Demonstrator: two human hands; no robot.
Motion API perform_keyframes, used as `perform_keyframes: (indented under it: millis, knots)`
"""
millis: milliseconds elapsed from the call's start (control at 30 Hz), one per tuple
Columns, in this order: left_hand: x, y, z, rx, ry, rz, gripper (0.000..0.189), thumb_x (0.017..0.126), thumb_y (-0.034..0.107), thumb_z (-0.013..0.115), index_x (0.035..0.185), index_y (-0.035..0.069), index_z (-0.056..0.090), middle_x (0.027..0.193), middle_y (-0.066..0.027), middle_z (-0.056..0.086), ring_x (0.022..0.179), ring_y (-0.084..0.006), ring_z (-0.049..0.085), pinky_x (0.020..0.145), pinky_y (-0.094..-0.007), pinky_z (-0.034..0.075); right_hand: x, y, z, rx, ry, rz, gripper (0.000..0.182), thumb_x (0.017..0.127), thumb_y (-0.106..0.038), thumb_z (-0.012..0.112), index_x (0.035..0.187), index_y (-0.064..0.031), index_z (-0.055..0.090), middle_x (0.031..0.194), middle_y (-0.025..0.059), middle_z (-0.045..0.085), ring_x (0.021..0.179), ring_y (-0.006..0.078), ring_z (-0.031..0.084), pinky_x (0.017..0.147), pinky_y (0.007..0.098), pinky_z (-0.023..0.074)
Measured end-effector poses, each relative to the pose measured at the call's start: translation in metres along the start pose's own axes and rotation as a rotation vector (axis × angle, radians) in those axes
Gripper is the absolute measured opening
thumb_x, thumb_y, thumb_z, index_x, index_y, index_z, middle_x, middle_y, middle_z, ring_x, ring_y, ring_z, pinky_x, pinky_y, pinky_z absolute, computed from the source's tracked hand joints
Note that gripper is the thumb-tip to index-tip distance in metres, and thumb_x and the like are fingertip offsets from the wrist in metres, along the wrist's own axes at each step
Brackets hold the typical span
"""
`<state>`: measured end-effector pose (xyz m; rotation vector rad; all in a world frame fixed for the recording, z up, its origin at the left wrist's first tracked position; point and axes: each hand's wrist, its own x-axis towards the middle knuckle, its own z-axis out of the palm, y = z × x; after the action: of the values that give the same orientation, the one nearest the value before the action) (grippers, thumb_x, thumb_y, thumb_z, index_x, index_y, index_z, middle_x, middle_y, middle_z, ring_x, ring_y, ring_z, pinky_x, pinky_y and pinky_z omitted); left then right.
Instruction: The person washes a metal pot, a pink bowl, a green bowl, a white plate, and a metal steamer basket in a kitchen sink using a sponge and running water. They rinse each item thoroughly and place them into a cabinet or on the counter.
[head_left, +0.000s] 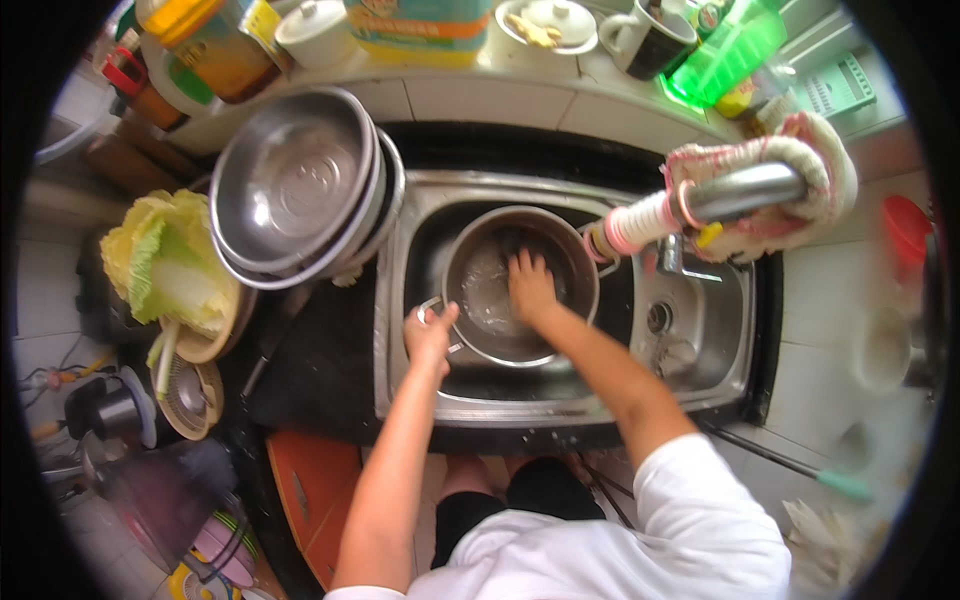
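Observation:
A round stainless steel pot (576, 259) with two loop handles sits in the large basin of a metal sink (480, 414). My left hand (429, 339) grips the pot's left handle (429, 307). Inside the pot, my right hand (534, 289) reaches down with its fingers spread, against the inner surface. Shallow clear water (484, 300) with ripples covers part of the pot's bottom. A dark patch shows by my right fingertips; whether it is shadow or an object I cannot tell. What lies under the palm is hidden.
A cloth-wrapped faucet (637, 221) extends over the pot's right side. Stacked metal bowls (300, 180) stand left of the sink, near a knife (274, 337) and cabbage leaves (169, 262) in a basket. A small basin with a drain (660, 318) lies right. Jars and a mug (649, 37) line the back ledge.

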<state>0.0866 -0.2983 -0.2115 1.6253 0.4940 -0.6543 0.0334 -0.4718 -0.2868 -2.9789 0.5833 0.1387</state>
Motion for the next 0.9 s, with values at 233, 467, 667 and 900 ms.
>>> perform_keyframes:
  millis: [233,467,667,900]
  knots:
    - [-0.001,-0.004,-0.003,-0.079,-0.033,0.003,0.038,0.072,0.005,0.074,0.069,0.012,0.037,0.064,0.0059,0.038,0.055,-0.0052,0.033,0.05,-0.0206,0.029,-0.017,-0.032,-0.072,0.432,-0.24,-0.035,0.056,0.062,0.002,0.063,0.116,-0.0035,0.051,0.125,0.0113,0.044,0.097,0.0335,0.052,0.083,0.0408,0.0481]
    - [-0.016,-0.001,-0.006,-0.031,-0.112,-0.047,0.039,0.072,0.002,0.072,0.067,0.013,0.034,0.06,0.0066,0.035,0.052,-0.0045,0.031,0.047,-0.0217,0.027,-0.006,-0.055,-0.134,0.265,0.072,-0.522,0.049,0.07,-0.007,0.056,0.119,-0.0057,0.051,0.132,0.0088,0.041,0.097,0.0279,0.052,0.073,0.0353,0.052]
    - [-0.024,0.001,-0.002,-0.084,-0.04,-0.102,0.041,0.074,0.006,0.072,0.068,0.015,0.033,0.057,0.0059,0.034,0.043,-0.0039,0.026,0.038,-0.023,0.019,0.03,0.005,-0.103,0.157,0.214,-0.139,0.048,0.072,-0.005,0.06,0.118,-0.0026,0.046,0.114,0.0126,0.052,0.097,0.0302,0.054,0.077,0.0381,0.0493]
    - [-0.021,-0.006,-0.003,-0.154,-0.01,-0.096,0.036,0.079,0.006,0.067,0.07,0.017,0.034,0.054,0.0069,0.034,0.037,-0.0023,0.024,0.033,-0.0219,0.015,-0.062,0.029,-0.11,0.283,0.283,0.116,0.055,0.068,-0.007,0.071,0.116,0.0014,0.048,0.117,0.0187,0.049,0.099,0.0372,0.054,0.08,0.0417,0.0472]
